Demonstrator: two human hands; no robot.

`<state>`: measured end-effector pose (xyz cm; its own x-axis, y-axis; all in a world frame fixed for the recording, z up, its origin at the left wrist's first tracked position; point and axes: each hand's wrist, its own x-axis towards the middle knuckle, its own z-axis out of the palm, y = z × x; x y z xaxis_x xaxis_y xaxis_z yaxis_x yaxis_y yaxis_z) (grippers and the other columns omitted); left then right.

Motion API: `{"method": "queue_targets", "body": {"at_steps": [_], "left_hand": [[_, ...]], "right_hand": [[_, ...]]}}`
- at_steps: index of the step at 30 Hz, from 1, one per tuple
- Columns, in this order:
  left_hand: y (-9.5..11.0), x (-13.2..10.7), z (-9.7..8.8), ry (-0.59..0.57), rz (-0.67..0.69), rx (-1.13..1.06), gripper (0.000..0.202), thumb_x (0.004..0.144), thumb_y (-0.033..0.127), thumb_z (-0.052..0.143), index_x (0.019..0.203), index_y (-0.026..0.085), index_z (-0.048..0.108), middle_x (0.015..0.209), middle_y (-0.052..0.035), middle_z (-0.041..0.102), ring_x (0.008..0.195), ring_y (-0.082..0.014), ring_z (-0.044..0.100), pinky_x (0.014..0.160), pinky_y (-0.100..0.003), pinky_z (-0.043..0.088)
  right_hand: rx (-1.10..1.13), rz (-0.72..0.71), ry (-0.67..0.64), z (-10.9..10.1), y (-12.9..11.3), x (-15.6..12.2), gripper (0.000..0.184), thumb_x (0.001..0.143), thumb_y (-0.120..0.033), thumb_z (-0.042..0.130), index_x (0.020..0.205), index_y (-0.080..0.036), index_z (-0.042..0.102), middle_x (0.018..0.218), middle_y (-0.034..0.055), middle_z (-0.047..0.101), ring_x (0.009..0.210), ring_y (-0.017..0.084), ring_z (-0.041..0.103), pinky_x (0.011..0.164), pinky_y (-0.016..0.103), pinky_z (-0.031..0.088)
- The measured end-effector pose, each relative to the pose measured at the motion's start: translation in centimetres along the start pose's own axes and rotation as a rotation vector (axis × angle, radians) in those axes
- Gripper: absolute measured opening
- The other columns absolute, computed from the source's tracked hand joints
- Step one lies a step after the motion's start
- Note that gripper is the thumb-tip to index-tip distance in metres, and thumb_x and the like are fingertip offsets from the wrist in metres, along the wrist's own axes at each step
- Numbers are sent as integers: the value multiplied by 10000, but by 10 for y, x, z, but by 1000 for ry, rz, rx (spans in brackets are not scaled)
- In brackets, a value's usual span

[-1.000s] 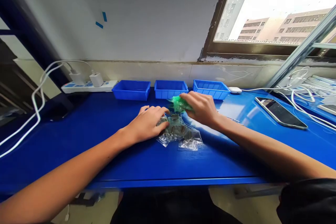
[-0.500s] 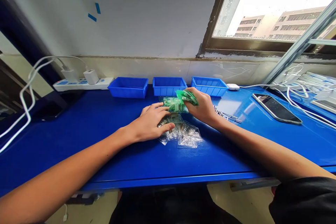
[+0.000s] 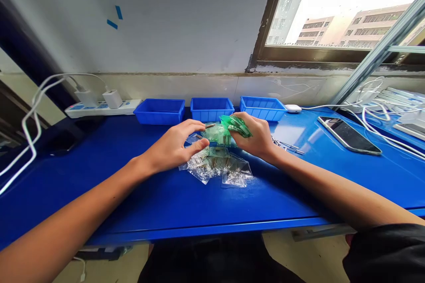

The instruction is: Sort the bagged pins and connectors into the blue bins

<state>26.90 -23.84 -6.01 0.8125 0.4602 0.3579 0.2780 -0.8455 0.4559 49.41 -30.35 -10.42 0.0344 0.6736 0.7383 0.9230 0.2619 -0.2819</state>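
Observation:
My right hand (image 3: 253, 135) is closed round several bunched green plastic bags (image 3: 236, 125) above the middle of the table. Beside them lies a pale green see-through bag (image 3: 215, 135) with small contents I cannot make out clearly. My left hand (image 3: 179, 146) is open, thumb and fingers apart, at the left side of that bag. Under and in front of both hands spreads a pile of small clear plastic bags (image 3: 212, 166), some with thin metal pieces inside. Thin metal rods (image 3: 290, 147) lie just right of my right hand, partly hidden by it.
Three blue bins stand along the wall: left bin (image 3: 159, 118), middle bin (image 3: 211, 112) and right bin (image 3: 262, 115). A phone (image 3: 348, 135) and white cables (image 3: 375, 126) are at the right. A power strip (image 3: 128, 107) with chargers sits at the back left.
My left hand has lifted off the clear bags and moved left, its thumb and fingers apart. More of the pile shows. My right hand keeps hold of the green bags.

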Motion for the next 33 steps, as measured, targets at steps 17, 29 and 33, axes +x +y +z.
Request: {"method": "queue_targets", "body": {"at_steps": [17, 29, 33], "left_hand": [[5, -1, -3, 143, -98, -534, 517, 810, 572, 549, 1107, 159, 643, 1298, -125, 517, 1181, -292, 495, 978, -403, 455], [4, 0, 0, 171, -112, -517, 503, 781, 554, 596, 1082, 154, 649, 1281, -127, 532, 1220, -296, 462, 979, -393, 452], [2, 0, 5, 167, -120, -572, 448, 764, 514, 636, 1042, 165, 667, 1240, -114, 566, 1176, -287, 507, 960, -397, 471]], "right_hand": [[-222, -104, -397, -6, -18, -1, 345, 743, -272, 621, 1085, -243, 591, 1068, 109, 620, 1123, 351, 433, 856, 533, 375], [105, -198, -752, -36, -15, 5, 926, 678, -293, 608, 1469, -225, 132, 1454, 147, 322, 1377, 391, 147, 1017, 650, 235], [316, -30, -490, -29, -25, 7, 619, 761, -363, 593, 1340, -238, 414, 1253, 105, 553, 1214, 296, 453, 977, 520, 370]]}}
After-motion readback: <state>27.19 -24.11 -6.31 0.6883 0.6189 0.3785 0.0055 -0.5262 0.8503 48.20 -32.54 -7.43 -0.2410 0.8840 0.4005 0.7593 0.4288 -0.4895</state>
